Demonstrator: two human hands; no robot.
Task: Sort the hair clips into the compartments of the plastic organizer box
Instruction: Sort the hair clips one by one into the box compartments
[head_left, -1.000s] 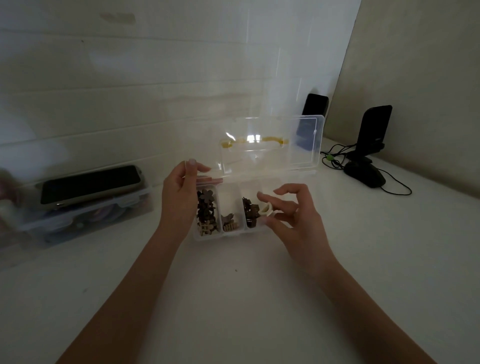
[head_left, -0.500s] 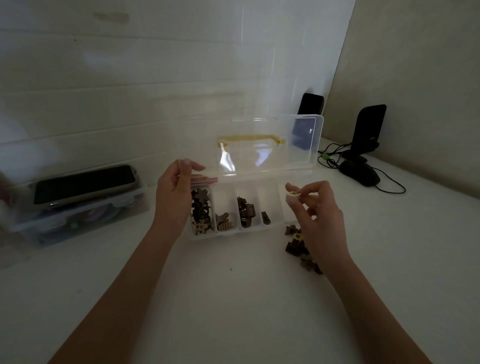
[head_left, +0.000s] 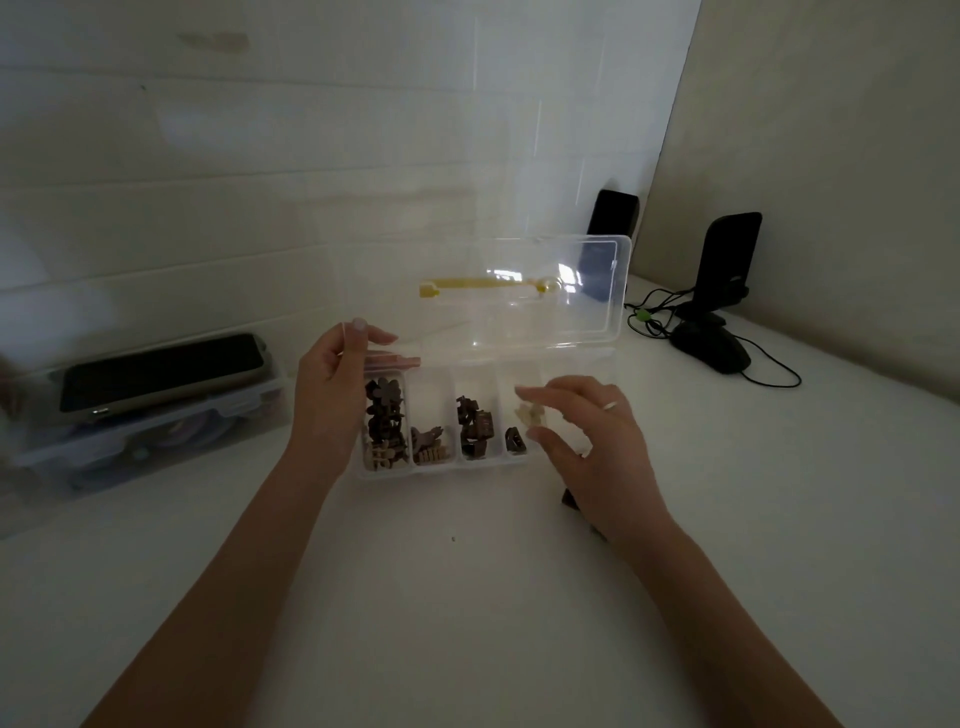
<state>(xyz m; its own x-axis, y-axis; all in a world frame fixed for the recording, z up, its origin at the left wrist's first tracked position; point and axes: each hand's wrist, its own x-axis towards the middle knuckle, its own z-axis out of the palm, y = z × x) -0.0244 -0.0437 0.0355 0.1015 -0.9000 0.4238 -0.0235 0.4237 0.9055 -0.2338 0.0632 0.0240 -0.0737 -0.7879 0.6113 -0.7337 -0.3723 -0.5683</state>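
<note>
With our left hand (head_left: 332, 387) gripping the organizer box's (head_left: 447, 465) left far corner, our right hand (head_left: 587, 441) hovered open-fingered above the pale clip (head_left: 529, 414) in the fourth compartment from the left; best we kept bracing and sorted like with like.

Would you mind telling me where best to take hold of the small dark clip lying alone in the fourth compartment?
Probably pinch the dark clip across its narrow sides, coming straight down from above. It lies low at the compartment's near end, hemmed in by the organizer box walls, so a sideways approach looks blocked.
</note>
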